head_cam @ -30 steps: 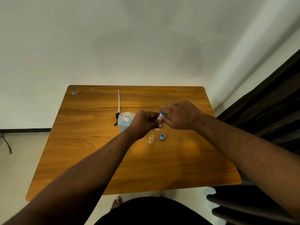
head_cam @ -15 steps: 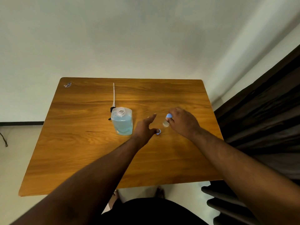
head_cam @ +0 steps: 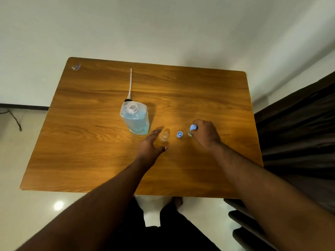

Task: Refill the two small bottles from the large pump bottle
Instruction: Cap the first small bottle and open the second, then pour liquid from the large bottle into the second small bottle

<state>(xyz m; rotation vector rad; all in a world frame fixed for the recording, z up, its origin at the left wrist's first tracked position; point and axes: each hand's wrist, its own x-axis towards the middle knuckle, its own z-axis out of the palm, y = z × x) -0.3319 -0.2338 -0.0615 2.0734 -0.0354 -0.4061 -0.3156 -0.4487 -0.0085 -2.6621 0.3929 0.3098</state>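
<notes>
The large bottle (head_cam: 135, 118) of pale blue liquid stands open-necked on the wooden table (head_cam: 90, 142). Its pump head with the long white tube (head_cam: 130, 87) lies just behind it. An uncapped small clear bottle (head_cam: 165, 136) stands right of the large one. My left hand (head_cam: 150, 145) is open beside it, fingers spread around it without touching. A loose blue cap (head_cam: 179, 134) lies further right. My right hand (head_cam: 205, 134) is shut on a second small bottle (head_cam: 192, 130) with a blue cap on, resting on the table.
A small crumpled wrapper (head_cam: 76, 67) lies at the table's far left corner. Dark curtains (head_cam: 299, 133) hang at the right, with a chair (head_cam: 241, 223) below them. A white wall runs behind the table; my feet show under its near edge.
Both hands came apart from the raised small bottle. The right hand carried the capped bottle down to the table at the right. The left hand opened and moved beside the uncapped bottle.
</notes>
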